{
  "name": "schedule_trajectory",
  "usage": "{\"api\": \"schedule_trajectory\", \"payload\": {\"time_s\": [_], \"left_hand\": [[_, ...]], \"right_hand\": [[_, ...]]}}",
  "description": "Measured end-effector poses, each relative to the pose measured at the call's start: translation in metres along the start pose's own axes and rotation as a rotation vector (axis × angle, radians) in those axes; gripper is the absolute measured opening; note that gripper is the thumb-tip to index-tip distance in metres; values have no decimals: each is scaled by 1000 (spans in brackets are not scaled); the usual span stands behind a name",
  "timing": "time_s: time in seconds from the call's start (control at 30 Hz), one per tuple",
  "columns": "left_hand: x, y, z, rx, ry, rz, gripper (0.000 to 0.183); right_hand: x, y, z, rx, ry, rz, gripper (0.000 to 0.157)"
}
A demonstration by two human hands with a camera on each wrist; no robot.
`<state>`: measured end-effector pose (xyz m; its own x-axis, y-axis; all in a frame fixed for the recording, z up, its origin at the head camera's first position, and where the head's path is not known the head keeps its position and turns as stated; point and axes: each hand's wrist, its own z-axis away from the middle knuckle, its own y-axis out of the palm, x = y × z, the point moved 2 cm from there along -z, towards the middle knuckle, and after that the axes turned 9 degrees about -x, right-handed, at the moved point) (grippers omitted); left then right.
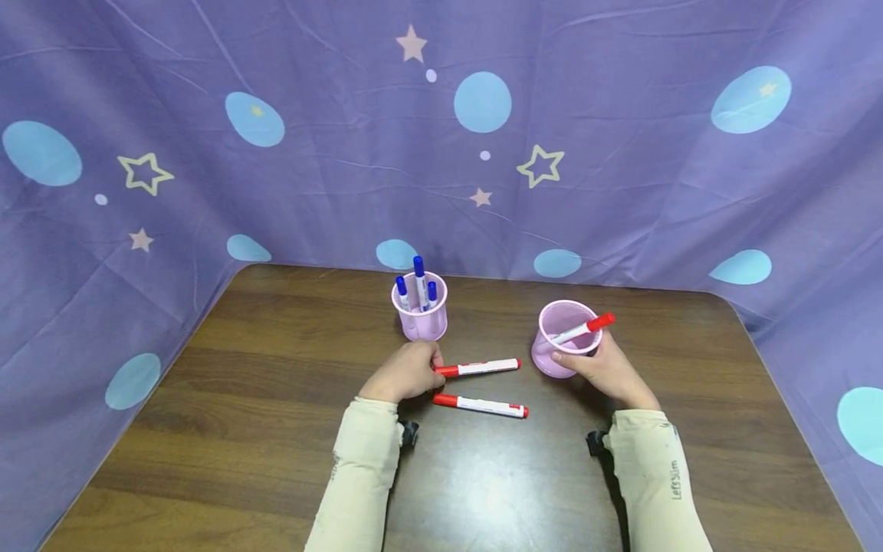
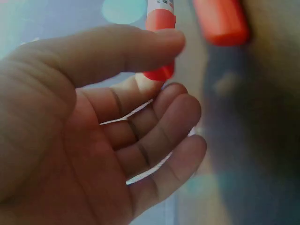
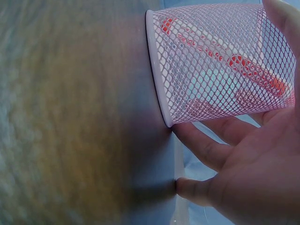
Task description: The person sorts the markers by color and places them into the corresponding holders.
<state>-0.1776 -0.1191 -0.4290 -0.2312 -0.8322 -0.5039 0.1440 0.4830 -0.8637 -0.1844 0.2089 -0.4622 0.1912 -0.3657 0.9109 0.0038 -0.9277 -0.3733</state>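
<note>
My left hand (image 1: 407, 371) pinches the capped end of a red marker (image 1: 488, 367) between thumb and forefinger, its other fingers loosely bent, as the left wrist view shows. Nearer to me, a second red marker (image 1: 483, 405) lies on the table. My right hand (image 1: 612, 371) grips a pink mesh pen cup (image 1: 548, 363) from its right side, the thumb over the rim. Inside that cup a third red marker (image 1: 582, 330) leans to the right, red end up. In the right wrist view the cup's base (image 3: 158, 68) meets the tabletop.
Beyond my left hand stands another pink mesh cup (image 1: 426, 328) with three blue-capped markers (image 1: 421, 285) in it. The wooden table (image 1: 276, 368) ends at a purple patterned curtain (image 1: 331, 199) behind and at both sides.
</note>
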Motion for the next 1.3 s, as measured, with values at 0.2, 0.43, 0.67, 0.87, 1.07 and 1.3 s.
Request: {"api": "schedule_trajectory", "payload": {"time_s": [0.2,0.43,0.67,0.87,1.07,1.3], "left_hand": [[-11,-17,1,-71,49,118,15],[-21,-29,5,-128,130,177,14],[-26,-33,7,-147,136,226,15],[-28,-36,9,-137,132,344,14],[-30,-37,9,-164,169,469,13],[-36,-37,10,-194,207,531,13]], "right_hand": [[1,-1,-3,6,4,-20,71],[-1,0,-5,13,-5,-51,67],[0,-1,-3,10,10,-34,69],[1,-1,-2,9,24,-22,71],[3,-2,0,9,23,-41,73],[3,0,1,12,14,-58,72]]}}
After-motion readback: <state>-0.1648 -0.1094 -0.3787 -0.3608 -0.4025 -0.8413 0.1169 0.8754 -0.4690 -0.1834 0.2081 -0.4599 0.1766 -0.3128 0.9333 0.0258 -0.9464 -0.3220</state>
